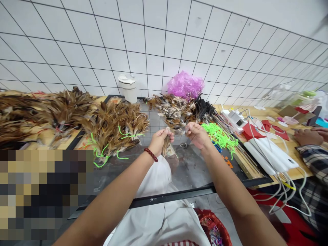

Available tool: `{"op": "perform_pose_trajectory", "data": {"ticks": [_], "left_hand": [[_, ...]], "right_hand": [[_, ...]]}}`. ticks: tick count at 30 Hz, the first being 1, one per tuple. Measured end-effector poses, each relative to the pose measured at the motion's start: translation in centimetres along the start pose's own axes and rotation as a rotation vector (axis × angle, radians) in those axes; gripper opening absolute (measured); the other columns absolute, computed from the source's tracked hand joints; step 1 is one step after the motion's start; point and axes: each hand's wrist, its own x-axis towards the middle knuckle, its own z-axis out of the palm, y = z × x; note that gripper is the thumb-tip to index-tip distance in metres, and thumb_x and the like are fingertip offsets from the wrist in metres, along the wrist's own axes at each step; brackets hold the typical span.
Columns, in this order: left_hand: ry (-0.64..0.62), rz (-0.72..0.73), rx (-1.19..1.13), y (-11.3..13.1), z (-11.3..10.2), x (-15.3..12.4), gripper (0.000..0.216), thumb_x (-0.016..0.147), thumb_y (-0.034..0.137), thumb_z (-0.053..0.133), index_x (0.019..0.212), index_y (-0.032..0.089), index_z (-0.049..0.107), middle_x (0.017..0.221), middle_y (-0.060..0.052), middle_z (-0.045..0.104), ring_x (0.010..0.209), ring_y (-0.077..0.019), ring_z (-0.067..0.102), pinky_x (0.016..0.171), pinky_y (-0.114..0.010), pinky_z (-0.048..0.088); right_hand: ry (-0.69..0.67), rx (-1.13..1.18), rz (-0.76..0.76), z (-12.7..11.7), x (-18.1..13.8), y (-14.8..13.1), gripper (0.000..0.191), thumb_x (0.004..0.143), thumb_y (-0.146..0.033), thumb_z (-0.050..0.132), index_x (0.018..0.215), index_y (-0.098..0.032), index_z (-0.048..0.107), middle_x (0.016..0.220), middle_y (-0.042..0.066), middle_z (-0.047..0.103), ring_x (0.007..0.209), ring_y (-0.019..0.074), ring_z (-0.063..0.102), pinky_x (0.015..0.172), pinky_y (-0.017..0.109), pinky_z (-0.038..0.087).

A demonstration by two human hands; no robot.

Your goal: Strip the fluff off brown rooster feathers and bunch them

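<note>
My left hand [162, 139], with a dark red bead bracelet at the wrist, pinches a small bunch of brown feathers [166, 147] whose tips hang down over the glass-like table top. To its right, my right hand [197, 134] is raised with thumb and fingers pressed together. Whatever it pinches is too small to make out. Left of my hands lies a big heap of brown feathers [112, 119] with bright green cords [102, 153] on it. Beyond them is a pile of mottled feathers [171, 107]. Bright green cords [220, 136] lie tangled beside my right hand.
A white lidded cup [128, 89] and a pink plastic bag [186, 84] stand by the tiled wall. At right are a white power strip [234, 119], cables and a white device [271, 155]. Another person's hands [309, 137] rest farther right. A red basket [214, 225] sits below the table edge.
</note>
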Motion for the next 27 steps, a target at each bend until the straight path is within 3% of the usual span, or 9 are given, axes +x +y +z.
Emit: {"op": "perform_pose_trajectory", "data": {"ticks": [3,7,15,21,27], "left_hand": [[-0.011,-0.022,0.009,0.1,0.2,-0.2,0.025,0.075,0.033,0.068,0.069,0.012,0.056,0.061,-0.002,0.061,0.050,-0.0101,0.058,0.049,-0.022,0.048],[-0.040,-0.081,0.062,-0.1,0.8,-0.6,0.024,0.077,0.032,0.065,0.069,0.013,0.054,0.056,-0.002,0.060,0.044,-0.0102,0.056,0.044,-0.022,0.047],[-0.048,-0.096,0.194,-0.4,0.8,-0.7,0.023,0.077,0.033,0.066,0.071,0.013,0.057,0.056,-0.002,0.060,0.042,-0.0088,0.054,0.043,-0.020,0.045],[-0.126,0.007,0.260,-0.5,0.4,-0.6,0.030,0.071,0.038,0.069,0.061,0.013,0.057,0.051,0.002,0.052,0.040,-0.0057,0.046,0.041,-0.018,0.038],[-0.185,-0.015,0.269,-0.3,0.2,-0.6,0.031,0.067,0.041,0.072,0.066,0.012,0.061,0.050,0.003,0.050,0.039,-0.0046,0.042,0.040,-0.018,0.033]], "right_hand": [[-0.125,-0.232,-0.024,1.0,-0.5,0.7,0.024,0.063,-0.039,0.078,0.072,-0.019,0.069,0.069,-0.001,0.064,0.060,0.0095,0.052,0.062,0.025,0.043],[-0.034,-0.327,-0.155,1.6,-0.4,2.3,0.019,0.066,-0.037,0.076,0.075,-0.021,0.072,0.073,0.000,0.068,0.068,0.0132,0.058,0.070,0.029,0.046],[-0.033,-0.470,-0.374,1.3,-0.1,2.7,0.007,0.072,-0.030,0.073,0.075,-0.023,0.073,0.076,0.001,0.067,0.077,0.0150,0.059,0.075,0.030,0.046],[-0.056,-0.512,-0.433,1.3,-0.2,2.5,0.007,0.074,-0.032,0.072,0.076,-0.025,0.074,0.077,0.002,0.067,0.077,0.0159,0.059,0.074,0.032,0.046],[-0.119,-0.488,-0.385,0.8,-0.2,1.9,0.009,0.071,-0.032,0.075,0.076,-0.025,0.075,0.077,0.002,0.068,0.076,0.0157,0.060,0.073,0.031,0.047]]}}
